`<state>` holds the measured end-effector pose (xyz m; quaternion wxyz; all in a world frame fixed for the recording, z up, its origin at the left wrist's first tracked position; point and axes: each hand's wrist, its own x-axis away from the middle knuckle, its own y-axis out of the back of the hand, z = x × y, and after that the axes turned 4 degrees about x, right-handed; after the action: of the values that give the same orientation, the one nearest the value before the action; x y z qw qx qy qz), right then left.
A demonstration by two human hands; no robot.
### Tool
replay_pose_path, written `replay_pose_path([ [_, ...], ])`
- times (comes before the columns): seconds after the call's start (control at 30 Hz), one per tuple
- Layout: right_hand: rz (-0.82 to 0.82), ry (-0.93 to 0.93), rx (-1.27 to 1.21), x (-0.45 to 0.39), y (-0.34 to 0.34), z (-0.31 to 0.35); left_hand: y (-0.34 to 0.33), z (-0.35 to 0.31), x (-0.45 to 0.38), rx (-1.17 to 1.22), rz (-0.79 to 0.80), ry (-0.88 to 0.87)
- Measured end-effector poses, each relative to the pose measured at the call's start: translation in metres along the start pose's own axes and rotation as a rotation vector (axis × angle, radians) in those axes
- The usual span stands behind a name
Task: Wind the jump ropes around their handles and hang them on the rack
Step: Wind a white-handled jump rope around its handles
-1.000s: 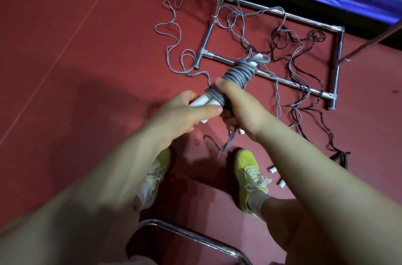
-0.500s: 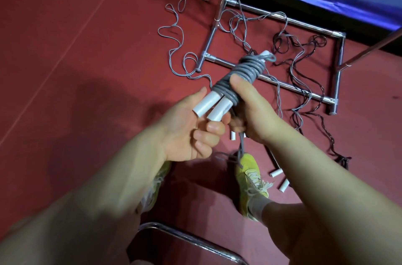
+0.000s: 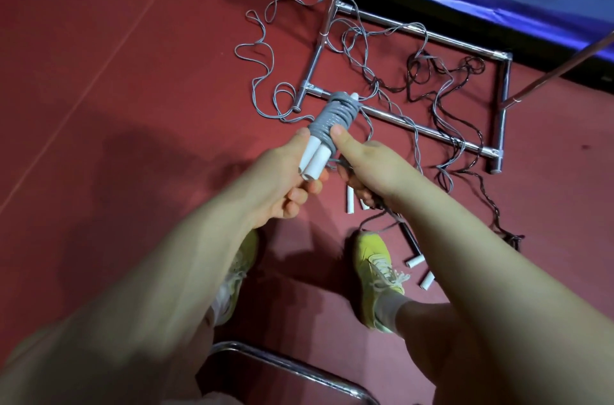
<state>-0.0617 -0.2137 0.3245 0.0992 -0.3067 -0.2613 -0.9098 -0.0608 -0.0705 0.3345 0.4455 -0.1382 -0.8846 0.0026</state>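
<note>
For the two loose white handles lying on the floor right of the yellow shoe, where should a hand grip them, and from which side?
Probably take the white handles across their middles, coming down from above. They lie flat, side by side on the red floor, beside the yellow shoe, so one pinch could gather both.

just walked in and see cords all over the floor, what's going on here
A person is bundling a jump rope. Both hands hold a pair of white handles with grey rope coiled round them: the left hand grips the handle ends, the right hand presses its thumb on the coil. More grey and black ropes lie loose across the chrome rack base on the red floor, still unwound.
</note>
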Motion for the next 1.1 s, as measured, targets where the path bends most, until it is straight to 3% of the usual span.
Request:
replay_pose_path([
  [0.13, 0.012, 0.028, -0.066, 0.002, -0.004, 0.001, 0.004, 0.003, -0.004, -0.144, -0.149, -0.14],
  [0.43, 0.194, 0.014, -0.294, -0.006, -0.009, -0.002, 0.015, 0.006, -0.01, -0.333, -0.178, -0.333],
  [0.67, 0.1, 0.013, -0.323, -0.008, -0.007, 0.006, 0.015, 0.008, -0.016, -0.382, -0.231, -0.445],
  [0.8, -0.038, 0.074, -0.34, -0.006, -0.004, 0.007, 0.014, 0.004, -0.011, -0.24, -0.101, -0.328],
  [0.9, -0.136, 0.102, -0.494, 0.001, 0.002, 0.01, 0.01, -0.002, -0.002, 0.051, 0.171, -0.095],
  [1.0, -0.145, 0.196, -0.586, 0.009, 0.004, 0.014, 0.006, -0.005, 0.005, 0.205, 0.398, -0.029],
  [1.1, -0.107, 0.414, -0.459, 0.015, 0.009, 0.01, -0.003, -0.002, 0.01, 0.25, 0.519, 0.013],
])
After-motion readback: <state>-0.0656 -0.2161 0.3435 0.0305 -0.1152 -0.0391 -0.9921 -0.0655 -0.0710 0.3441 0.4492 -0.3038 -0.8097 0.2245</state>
